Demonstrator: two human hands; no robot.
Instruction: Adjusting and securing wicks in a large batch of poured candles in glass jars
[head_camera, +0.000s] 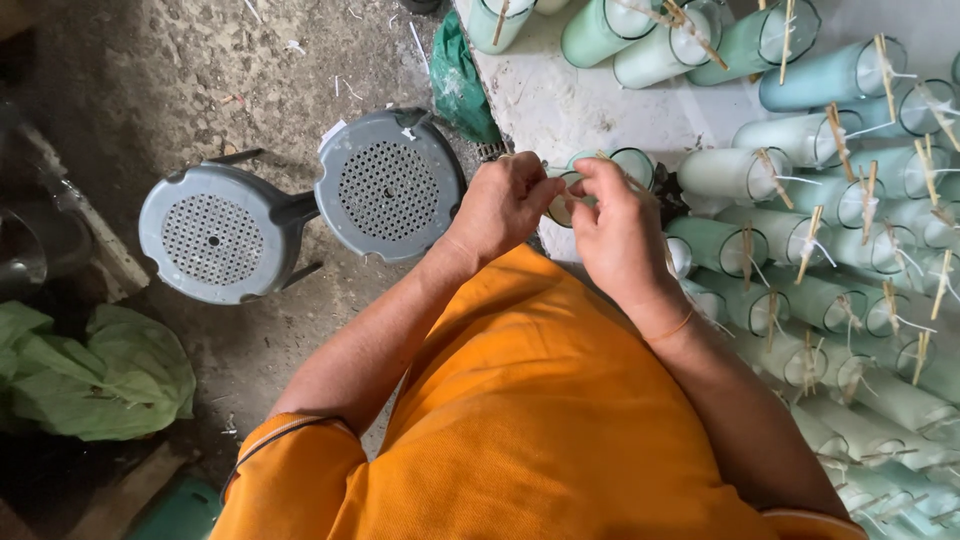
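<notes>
Both hands (560, 205) curled together over glass candle (630, 165)

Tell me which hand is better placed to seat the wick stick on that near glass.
Right, probably. The right hand already pinches the thin stick directly over the near glass. The left hand sits at the glass's left side, apparently steadying it, its grip partly hidden.

Glossy glass candle jars (800, 140), matt grey plastic stools (390, 185), rough concrete floor (200, 80).
</notes>
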